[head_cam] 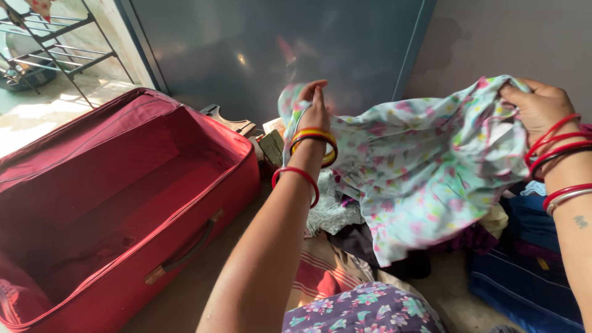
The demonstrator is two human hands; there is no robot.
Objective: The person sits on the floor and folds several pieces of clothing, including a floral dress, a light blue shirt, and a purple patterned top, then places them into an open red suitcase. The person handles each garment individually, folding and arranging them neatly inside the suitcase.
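A light blue floral garment [419, 166] is stretched in the air between both hands. My left hand [316, 105] pinches its left edge, with red and yellow bangles on the wrist. My right hand [538, 106] grips its right upper corner and wears several red bangles. The cloth hangs down over a pile of clothes [345, 216] on the floor.
An open red suitcase [185, 185] lies at the left, its inside showing nothing but lining. A blue metal door [271, 43] stands behind. A black wire rack [55, 43] is at the far left. Dark blue cloth [524, 271] lies at the right, my floral-clad knee [364, 311] below.
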